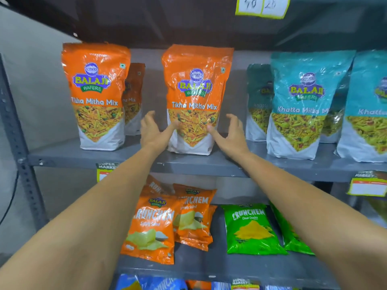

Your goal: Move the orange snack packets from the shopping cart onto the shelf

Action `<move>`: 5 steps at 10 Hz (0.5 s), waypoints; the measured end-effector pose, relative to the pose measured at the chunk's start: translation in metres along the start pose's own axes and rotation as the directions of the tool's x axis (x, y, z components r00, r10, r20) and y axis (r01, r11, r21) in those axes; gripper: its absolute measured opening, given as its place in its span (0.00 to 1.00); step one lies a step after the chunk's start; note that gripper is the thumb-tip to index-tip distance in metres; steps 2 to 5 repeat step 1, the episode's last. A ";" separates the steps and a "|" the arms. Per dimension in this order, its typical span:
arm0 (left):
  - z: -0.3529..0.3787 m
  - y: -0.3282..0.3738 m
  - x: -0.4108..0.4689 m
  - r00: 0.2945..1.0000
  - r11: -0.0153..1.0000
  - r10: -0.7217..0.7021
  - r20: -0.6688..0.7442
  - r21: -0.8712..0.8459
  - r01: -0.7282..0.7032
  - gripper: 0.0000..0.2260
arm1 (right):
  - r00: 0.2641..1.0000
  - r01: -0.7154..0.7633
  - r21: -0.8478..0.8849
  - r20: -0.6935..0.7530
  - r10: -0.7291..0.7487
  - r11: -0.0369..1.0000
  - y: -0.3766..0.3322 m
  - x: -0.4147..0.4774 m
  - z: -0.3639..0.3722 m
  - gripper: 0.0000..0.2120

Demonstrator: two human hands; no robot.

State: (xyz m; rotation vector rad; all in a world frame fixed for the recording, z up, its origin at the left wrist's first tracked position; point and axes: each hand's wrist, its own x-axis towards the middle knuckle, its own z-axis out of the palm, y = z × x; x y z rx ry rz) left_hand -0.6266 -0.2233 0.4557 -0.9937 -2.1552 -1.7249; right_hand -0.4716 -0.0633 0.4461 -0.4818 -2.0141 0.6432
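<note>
Setting: a grey metal shop rack against a pale wall, with the middle shelf (pixel 94 159) running across the view and more snack rows below it.
Centre packet: an orange Tikha Mitha Mix packet (pixel 196 97) stands upright on that shelf, close to the front edge, pretty much dead centre.
Left hand: the left hand (pixel 151 130) sits at the packet's lower left side, fingers spread and relaxed, thumb tip touching the front of the pack. Not closed around anything.
Right hand: the right hand (pixel 231 132) mirrors it at the lower right side, fingers apart, thumb resting on the pack's front near the bottom. Looks like a loose, open touch rather than a grip.
Other orange packs: a second orange packet (pixel 96 95) stands upright well to the left on the same shelf, with a third orange packet (pixel 134 97) tucked behind it in shadow.
Right side: teal Khatta Mitha packets (pixel 303 103) fill the rest of the shelf, standing in rows.
Lower shelf: orange Crunchem bags (pixel 152 225) lean in a loose bunch, green Crunchem bags (pixel 252 229) beside them on the right.
Labels: yellow price tags (pixel 368 186) hang off the shelf edges, writing too blurry to read.
</note>
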 end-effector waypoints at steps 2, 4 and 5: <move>-0.032 0.035 -0.009 0.939 0.889 0.293 -0.180 0.412 -0.199 0.34 | 0.968 0.116 -0.328 -0.175 -0.181 0.938 -0.039 -0.003 -0.028 0.41; -0.032 0.035 -0.009 0.939 0.889 0.293 -0.180 0.412 -0.199 0.34 | 0.968 0.116 -0.328 -0.175 -0.181 0.938 -0.039 -0.003 -0.028 0.41; -0.032 0.035 -0.009 0.939 0.889 0.293 -0.180 0.412 -0.199 0.34 | 0.968 0.116 -0.328 -0.175 -0.181 0.938 -0.039 -0.003 -0.028 0.41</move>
